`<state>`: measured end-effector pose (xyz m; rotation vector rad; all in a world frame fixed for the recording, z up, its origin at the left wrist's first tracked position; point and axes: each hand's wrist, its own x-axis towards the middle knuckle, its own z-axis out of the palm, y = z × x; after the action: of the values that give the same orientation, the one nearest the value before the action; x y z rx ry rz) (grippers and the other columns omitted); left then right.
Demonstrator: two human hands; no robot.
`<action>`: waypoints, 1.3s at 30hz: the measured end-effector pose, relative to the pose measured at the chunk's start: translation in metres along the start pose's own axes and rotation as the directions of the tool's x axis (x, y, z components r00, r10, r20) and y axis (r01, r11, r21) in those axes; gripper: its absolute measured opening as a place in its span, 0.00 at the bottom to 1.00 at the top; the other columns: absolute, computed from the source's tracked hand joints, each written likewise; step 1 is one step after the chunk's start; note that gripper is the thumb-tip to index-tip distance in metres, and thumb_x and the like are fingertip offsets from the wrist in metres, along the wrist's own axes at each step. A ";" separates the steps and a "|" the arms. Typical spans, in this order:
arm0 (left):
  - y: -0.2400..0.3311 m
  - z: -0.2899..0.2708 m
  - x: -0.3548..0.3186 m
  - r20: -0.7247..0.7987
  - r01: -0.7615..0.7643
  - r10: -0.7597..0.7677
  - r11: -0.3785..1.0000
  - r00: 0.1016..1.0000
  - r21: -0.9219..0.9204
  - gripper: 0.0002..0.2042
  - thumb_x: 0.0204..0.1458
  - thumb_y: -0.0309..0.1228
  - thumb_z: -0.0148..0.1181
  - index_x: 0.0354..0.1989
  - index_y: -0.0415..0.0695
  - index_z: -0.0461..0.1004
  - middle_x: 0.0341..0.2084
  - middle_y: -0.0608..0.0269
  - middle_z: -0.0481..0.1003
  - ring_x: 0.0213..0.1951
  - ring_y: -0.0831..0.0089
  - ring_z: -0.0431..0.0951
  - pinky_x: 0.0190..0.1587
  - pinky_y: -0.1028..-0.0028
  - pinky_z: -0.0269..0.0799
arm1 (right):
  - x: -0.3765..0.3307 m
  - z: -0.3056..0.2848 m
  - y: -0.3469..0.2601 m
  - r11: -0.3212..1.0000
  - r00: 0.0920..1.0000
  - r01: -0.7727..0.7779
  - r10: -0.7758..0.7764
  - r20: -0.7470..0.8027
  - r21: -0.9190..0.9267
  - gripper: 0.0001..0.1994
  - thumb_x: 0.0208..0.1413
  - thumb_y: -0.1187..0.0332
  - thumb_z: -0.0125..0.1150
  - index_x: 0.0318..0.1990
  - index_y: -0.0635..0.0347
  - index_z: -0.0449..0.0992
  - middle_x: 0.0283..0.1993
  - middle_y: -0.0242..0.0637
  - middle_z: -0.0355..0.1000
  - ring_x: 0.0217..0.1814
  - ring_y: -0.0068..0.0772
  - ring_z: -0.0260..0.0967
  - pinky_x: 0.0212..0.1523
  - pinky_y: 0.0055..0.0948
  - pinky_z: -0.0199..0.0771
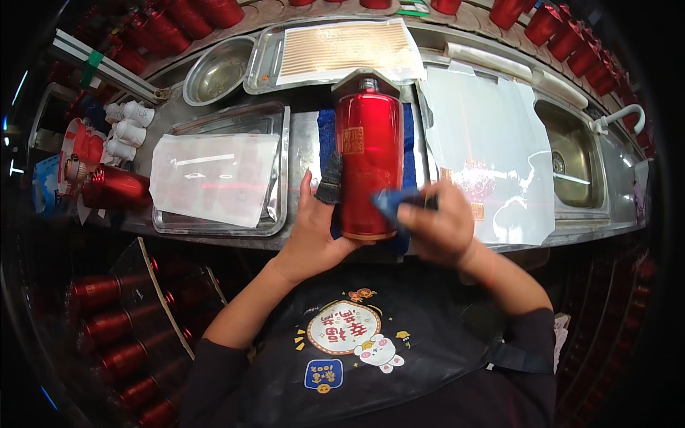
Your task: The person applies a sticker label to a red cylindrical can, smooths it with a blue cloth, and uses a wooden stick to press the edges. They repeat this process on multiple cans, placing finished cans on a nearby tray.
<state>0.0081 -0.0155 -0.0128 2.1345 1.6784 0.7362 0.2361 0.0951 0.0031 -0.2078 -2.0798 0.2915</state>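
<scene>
A glossy red bottle with a small gold square mark lies lengthwise before me, its narrow neck pointing away. My left hand is closed around its lower left side and base, with a dark wrap on one finger. Pinched in my right hand is a small blue flat piece, perhaps a scraper; motion blurs it. Its tip touches the bottle's lower right side. Beneath the bottle a blue cloth shows at both sides.
On the left, a metal tray carries white sheets. Behind are a metal bowl and another tray with a gold-printed sheet. Wet translucent sheets lie right, beside a sink. Another red bottle lies far left.
</scene>
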 end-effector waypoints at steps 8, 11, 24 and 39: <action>0.007 -0.001 0.000 -0.124 0.006 -0.021 0.993 0.992 -0.117 0.52 0.42 0.46 0.79 0.75 0.43 0.55 0.71 0.40 0.60 0.73 0.44 0.56 0.71 0.38 0.38 | 0.033 0.003 0.013 0.796 0.804 -0.567 0.590 -0.065 0.213 0.11 0.47 0.79 0.74 0.39 0.64 0.79 0.32 0.36 0.75 0.32 0.27 0.71 0.34 0.27 0.70; 0.023 -0.005 0.003 -0.219 -0.008 -0.016 0.994 0.976 -0.106 0.49 0.38 0.42 0.81 0.73 0.47 0.62 0.70 0.33 0.58 0.73 0.44 0.58 0.70 0.37 0.44 | 0.006 0.000 -0.020 0.971 0.971 -0.238 0.238 -0.027 -0.006 0.15 0.41 0.82 0.76 0.38 0.61 0.79 0.31 0.40 0.77 0.30 0.41 0.74 0.33 0.32 0.71; 0.024 0.031 -0.032 -0.325 -0.031 0.013 0.998 0.946 -0.051 0.32 0.57 0.47 0.66 0.69 0.48 0.68 0.75 0.36 0.46 0.76 0.47 0.52 0.69 0.33 0.38 | -0.001 0.012 -0.034 0.601 0.638 -0.686 0.768 -0.059 0.410 0.10 0.60 0.71 0.67 0.35 0.62 0.69 0.30 0.27 0.63 0.31 0.18 0.60 0.33 0.20 0.62; -0.022 0.001 0.064 -0.436 0.059 -0.135 0.981 0.890 -0.184 0.26 0.67 0.54 0.46 0.46 0.41 0.78 0.73 0.37 0.54 0.73 0.44 0.55 0.68 0.31 0.38 | 0.044 -0.008 0.005 0.721 0.724 -0.670 0.687 -0.063 0.176 0.07 0.57 0.75 0.67 0.34 0.66 0.73 0.27 0.31 0.71 0.29 0.19 0.66 0.31 0.23 0.69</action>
<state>0.0029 0.0522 -0.0133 1.8425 1.8452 1.3689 0.2215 0.1126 0.0421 -0.8968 -1.7714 0.8501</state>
